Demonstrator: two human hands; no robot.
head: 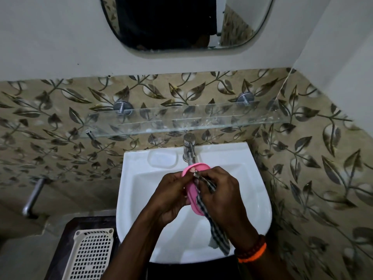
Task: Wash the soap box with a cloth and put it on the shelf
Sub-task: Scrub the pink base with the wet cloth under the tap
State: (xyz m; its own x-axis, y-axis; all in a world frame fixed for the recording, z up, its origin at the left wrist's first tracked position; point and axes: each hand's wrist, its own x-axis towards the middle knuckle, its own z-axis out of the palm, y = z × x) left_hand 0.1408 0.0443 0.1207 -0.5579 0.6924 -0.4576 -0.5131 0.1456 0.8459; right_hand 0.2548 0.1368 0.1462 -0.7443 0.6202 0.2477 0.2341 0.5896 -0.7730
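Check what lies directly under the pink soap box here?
Under the pink soap box is the white sink basin. The left hand, right hand and checked cloth cover the drain, if there.

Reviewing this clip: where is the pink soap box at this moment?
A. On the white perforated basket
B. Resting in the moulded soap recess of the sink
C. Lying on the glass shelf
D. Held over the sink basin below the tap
D: the left hand holds the pink soap box over the sink, just below the tap, while the right hand presses the checked cloth to it.
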